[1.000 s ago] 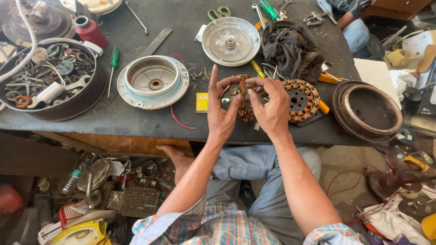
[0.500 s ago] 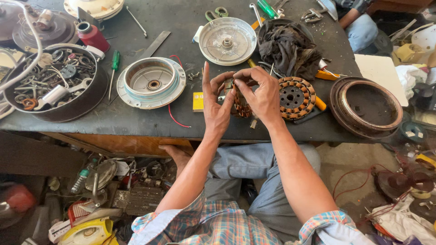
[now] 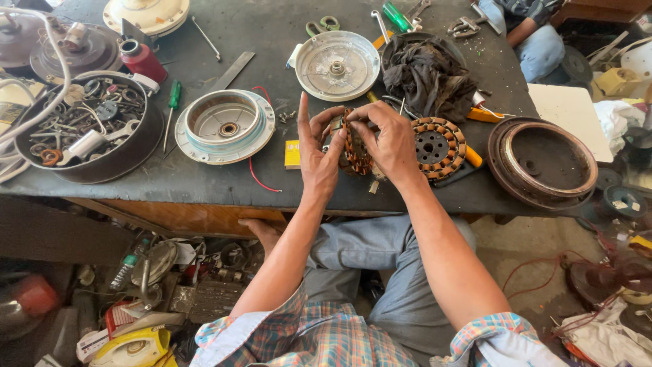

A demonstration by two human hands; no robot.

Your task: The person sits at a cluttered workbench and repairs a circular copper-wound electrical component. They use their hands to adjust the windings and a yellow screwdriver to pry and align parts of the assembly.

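Head view: both hands hold a round copper-wound coil ring (image 3: 356, 151) on edge above the dark table (image 3: 204, 183). The left hand (image 3: 318, 158) cups one side; the right hand (image 3: 388, 141) pinches the other.

This is a small repair workshop for electric fan motors. A worn dark workbench (image 3: 204, 183) carries round metal motor covers (image 3: 225, 126), a copper-wound stator ring (image 3: 435, 146), a green-handled screwdriver (image 3: 173, 102), a greasy black rag (image 3: 428, 71) and a black bowl of loose washers and screws (image 3: 81, 136). Below the bench, an old yellow clothes iron (image 3: 132, 346) lies among scrap appliance parts.
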